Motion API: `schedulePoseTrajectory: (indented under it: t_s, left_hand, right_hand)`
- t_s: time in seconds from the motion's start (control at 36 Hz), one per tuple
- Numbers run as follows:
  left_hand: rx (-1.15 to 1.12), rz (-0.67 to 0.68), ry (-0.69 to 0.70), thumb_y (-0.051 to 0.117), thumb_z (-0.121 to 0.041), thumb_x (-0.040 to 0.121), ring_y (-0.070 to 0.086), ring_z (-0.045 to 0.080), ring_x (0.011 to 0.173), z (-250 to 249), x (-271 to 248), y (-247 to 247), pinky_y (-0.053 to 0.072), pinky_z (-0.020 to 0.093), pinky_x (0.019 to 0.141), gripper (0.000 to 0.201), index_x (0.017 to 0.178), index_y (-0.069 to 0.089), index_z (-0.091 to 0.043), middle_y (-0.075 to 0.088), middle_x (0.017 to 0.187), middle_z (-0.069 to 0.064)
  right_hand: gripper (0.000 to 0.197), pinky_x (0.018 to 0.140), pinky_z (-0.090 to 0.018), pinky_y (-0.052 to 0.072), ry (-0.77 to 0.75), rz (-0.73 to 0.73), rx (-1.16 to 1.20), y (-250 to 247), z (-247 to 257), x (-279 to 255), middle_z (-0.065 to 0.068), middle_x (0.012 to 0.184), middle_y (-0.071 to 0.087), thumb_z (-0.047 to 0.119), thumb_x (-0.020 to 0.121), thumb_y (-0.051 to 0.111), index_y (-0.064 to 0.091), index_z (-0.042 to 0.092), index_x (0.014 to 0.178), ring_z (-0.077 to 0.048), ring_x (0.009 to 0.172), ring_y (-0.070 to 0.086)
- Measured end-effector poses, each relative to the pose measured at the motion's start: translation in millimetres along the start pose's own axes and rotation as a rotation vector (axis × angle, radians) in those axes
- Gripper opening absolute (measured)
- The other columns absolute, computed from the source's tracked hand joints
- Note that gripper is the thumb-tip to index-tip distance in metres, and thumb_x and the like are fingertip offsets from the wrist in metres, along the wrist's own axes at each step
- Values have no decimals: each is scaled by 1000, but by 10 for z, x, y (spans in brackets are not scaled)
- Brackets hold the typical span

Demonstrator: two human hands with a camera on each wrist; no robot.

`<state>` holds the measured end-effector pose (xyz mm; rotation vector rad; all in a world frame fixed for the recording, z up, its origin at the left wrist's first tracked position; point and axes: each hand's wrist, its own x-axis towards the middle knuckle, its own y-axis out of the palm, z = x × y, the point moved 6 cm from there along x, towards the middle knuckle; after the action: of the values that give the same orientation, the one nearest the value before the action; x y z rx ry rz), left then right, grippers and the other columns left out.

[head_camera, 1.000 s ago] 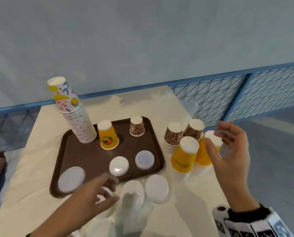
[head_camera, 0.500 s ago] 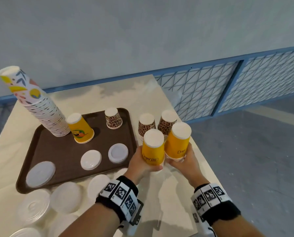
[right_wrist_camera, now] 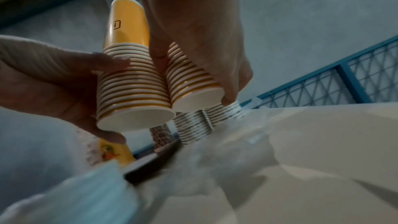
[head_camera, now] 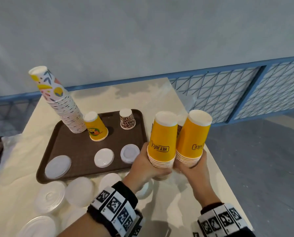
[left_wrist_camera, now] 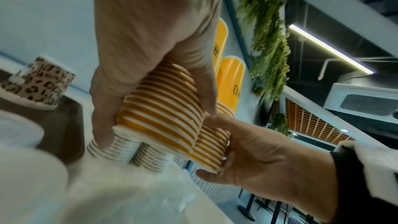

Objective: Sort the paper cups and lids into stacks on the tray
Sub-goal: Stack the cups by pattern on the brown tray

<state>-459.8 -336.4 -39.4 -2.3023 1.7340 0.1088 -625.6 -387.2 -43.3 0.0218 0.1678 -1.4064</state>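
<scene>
My left hand [head_camera: 153, 166] grips the base of one stack of upturned yellow cups [head_camera: 161, 142]. My right hand [head_camera: 192, 168] grips a second yellow stack [head_camera: 192, 139] right beside it. Both stacks are off the table: their open rims [right_wrist_camera: 135, 118] hang above the cloth. The brown tray [head_camera: 74, 146] to the left holds a tall patterned cup stack [head_camera: 62, 103], a single yellow cup [head_camera: 95, 127], a leopard-print cup [head_camera: 127, 119] and three white lids [head_camera: 103, 160]. Two leopard-print stacks [right_wrist_camera: 193, 125] stand on the table behind the yellow ones, mostly hidden in the head view.
Several loose white lids [head_camera: 79, 191] lie on the cloth-covered table [head_camera: 185, 202] in front of the tray. The table's right edge is close to my right hand, with grey floor beyond. A blue mesh railing [head_camera: 228, 100] runs behind the table.
A second ago both hands were open and apart. They closed on the two yellow stacks and have now lifted them off the table, side by side.
</scene>
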Motion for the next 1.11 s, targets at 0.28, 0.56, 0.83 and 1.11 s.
schedulePoseTrajectory:
  t_s: [0.28,0.56,0.83,1.11]
  left_hand:
    - [0,-329,208,86,-29,38,66,10,99,-565,108,-1317,54,32,86,90,119,48,-20,69,106,-6]
    - [74,-653,203,87,-8,58,56,18,102,-291,681,-2439,48,37,90,75,114,41,-28,58,109,-5]
    - [64,-538,42,89,-16,51,58,26,113,338,1318,-2584,47,51,99,86,122,41,-23,60,122,3]
    - [107,-540,-24,87,-5,56,58,28,116,465,1375,-2623,44,43,102,75,120,49,-11,62,124,11]
  right_hand:
    - [99,84,-29,44,-134,-20,-5,539,452,-101,30,103,58,14,58,87,31,30,138,8,93,58]
    - [94,86,-33,41,-101,-40,-34,903,526,-147,-1,118,57,4,61,83,32,24,137,-25,104,56]
    - [82,56,1,44,-56,-125,-45,1039,482,-131,17,94,55,-15,59,77,37,22,120,14,73,61]
    - [97,70,-5,51,-147,-65,-11,964,303,-48,-10,113,61,-3,43,89,39,20,124,6,86,66]
